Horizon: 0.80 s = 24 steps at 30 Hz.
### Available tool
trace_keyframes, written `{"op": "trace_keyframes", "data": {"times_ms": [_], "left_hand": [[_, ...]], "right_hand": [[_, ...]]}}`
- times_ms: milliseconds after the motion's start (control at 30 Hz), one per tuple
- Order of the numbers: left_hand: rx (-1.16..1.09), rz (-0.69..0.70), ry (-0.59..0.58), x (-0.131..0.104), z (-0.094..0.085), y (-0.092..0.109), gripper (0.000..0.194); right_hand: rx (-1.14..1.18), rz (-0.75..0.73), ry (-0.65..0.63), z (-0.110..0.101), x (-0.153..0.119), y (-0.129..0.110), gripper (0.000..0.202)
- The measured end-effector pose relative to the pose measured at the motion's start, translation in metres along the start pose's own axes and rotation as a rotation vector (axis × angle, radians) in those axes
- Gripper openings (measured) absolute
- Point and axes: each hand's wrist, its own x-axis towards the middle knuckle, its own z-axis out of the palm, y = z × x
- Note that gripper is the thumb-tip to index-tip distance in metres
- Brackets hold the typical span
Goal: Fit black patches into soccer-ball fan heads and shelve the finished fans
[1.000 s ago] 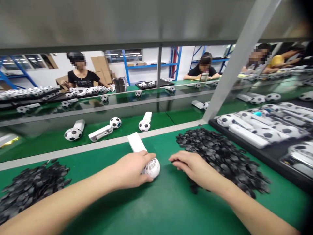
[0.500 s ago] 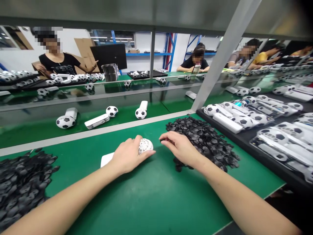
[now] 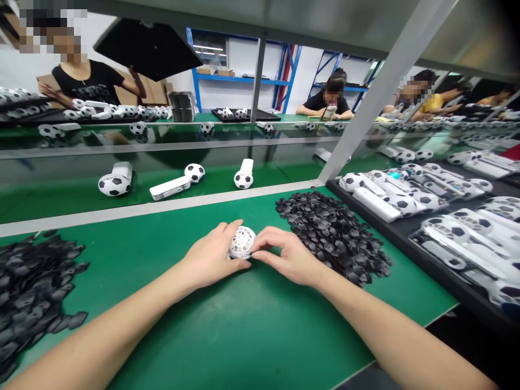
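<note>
Openwork white ball point(image 3: 242, 241) held near frame centre
Left hand point(image 3: 212, 253) curls around its left; right hand point(image 3: 291, 257) pinches a small black piece point(image 3: 251, 254) at its lower-right edge; any long axis is hidden.

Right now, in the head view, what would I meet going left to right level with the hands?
Left pile of black pieces, left hand, white ball, right hand, right pile of black pieces, black tray.

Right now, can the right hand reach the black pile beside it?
Probably yes: the right hand is beside the pile of black pieces with nothing between, though its fingertips are busy at the white ball.
</note>
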Motion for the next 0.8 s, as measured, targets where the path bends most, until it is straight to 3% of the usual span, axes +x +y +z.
{"op": "trace_keyframes", "data": {"times_ms": [300,433,600,800], "left_hand": [[-0.047,0.039,0.043,0.002,-0.002,0.002,0.067],[-0.038,0.053,0.057,0.003,-0.004,0.003,0.063],[-0.022,0.060,0.053,0.003,-0.003,0.003,0.060],[-0.023,0.066,0.056,0.002,0.000,0.002,0.056]], "right_hand": [[0.102,0.149,0.143,0.019,0.000,0.002,0.014],[0.199,0.271,0.119,0.020,0.001,0.006,0.026],[0.456,0.317,0.011,0.020,0.003,0.009,0.060],[0.449,0.301,0.021,0.021,0.004,0.013,0.063]]}}
